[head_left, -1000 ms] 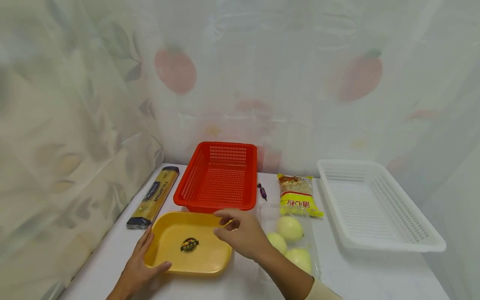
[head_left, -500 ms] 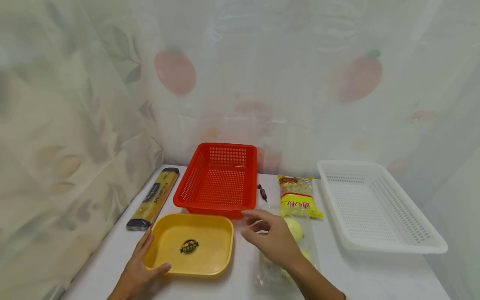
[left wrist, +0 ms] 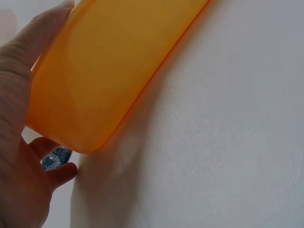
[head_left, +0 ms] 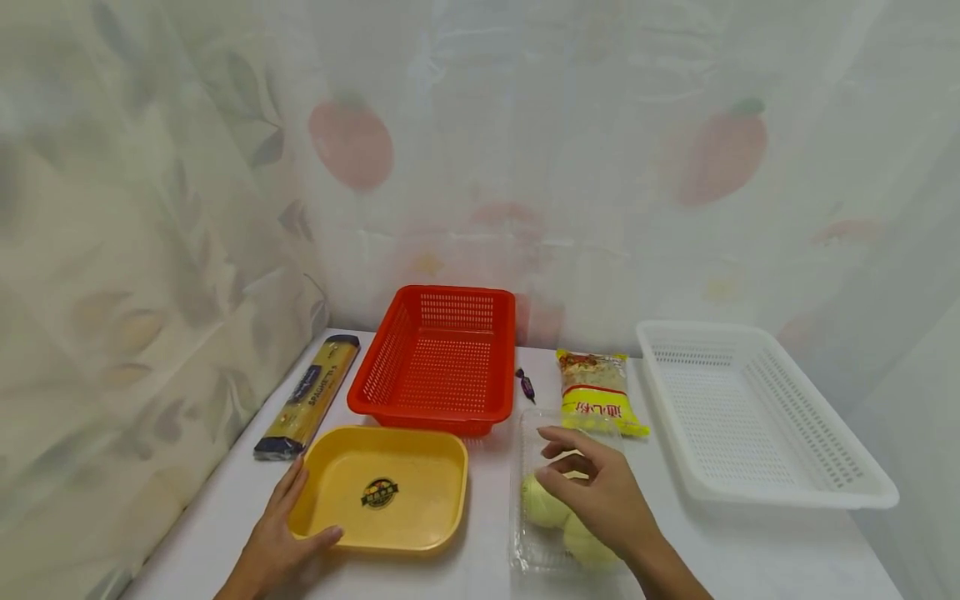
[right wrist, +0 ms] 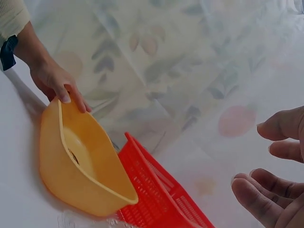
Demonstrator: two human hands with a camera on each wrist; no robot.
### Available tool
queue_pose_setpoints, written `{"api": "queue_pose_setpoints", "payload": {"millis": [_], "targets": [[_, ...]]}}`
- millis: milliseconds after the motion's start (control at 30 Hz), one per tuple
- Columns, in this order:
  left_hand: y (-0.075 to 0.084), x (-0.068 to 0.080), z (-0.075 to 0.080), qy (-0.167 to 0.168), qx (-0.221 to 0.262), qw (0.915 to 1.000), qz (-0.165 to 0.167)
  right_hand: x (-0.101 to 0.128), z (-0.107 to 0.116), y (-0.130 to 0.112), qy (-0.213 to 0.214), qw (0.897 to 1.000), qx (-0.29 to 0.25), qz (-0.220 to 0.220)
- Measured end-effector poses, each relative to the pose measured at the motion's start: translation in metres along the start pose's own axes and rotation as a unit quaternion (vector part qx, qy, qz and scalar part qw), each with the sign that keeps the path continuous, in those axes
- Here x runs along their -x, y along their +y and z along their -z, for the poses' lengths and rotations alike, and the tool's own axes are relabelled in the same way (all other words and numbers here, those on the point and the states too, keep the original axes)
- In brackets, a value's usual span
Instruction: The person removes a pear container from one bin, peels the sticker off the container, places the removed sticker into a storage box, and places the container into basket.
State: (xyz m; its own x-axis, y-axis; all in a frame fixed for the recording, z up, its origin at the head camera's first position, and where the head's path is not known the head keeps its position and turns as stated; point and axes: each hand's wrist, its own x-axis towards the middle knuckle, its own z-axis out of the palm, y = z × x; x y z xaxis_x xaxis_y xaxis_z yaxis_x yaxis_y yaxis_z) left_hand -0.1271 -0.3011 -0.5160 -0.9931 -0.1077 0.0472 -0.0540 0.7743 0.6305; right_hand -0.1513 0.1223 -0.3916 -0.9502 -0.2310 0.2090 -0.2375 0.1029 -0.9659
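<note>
My left hand (head_left: 281,533) grips the left end of a shallow yellow plastic basin (head_left: 420,517), its thumb at the near rim and its fingers along the left side. A round dark logo marks the basin's floor. In the left wrist view the basin's orange-lit outer wall (left wrist: 104,71) lies beside the thumb. My right hand (head_left: 600,492) holds nothing, its fingers loosely bent and parted from the thumb. It hovers over a clear plastic box (head_left: 536,554) of pale yellow-green round items (head_left: 543,504), partly hiding them. The right wrist view shows these bent fingers (right wrist: 259,199) apart from everything.
Behind the basin stands a red perforated basket (head_left: 442,375). A spaghetti pack (head_left: 311,392) lies at the left. Right of the basket are a purple wrapped candy (head_left: 527,385) and a yellow noodle bag (head_left: 596,392). A white perforated basket (head_left: 750,417) stands at the far right.
My right hand has moved right, from the yellow basin's right rim to over the clear box. The left hand and the basin have stayed in place.
</note>
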Motion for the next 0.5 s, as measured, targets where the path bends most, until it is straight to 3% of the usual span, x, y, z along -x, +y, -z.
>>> {"api": "queue_pose_setpoints", "payload": {"millis": [267, 500], "targets": [[-0.001, 0.0, 0.0, 0.002, -0.008, 0.9999, -0.006, 0.011, 0.029, 0.013, 0.039, 0.999, 0.028, 0.005], [0.0, -0.001, 0.0, -0.013, -0.012, 0.9997, 0.015, 0.019, 0.055, 0.026, 0.062, 0.996, 0.07, -0.002]]}}
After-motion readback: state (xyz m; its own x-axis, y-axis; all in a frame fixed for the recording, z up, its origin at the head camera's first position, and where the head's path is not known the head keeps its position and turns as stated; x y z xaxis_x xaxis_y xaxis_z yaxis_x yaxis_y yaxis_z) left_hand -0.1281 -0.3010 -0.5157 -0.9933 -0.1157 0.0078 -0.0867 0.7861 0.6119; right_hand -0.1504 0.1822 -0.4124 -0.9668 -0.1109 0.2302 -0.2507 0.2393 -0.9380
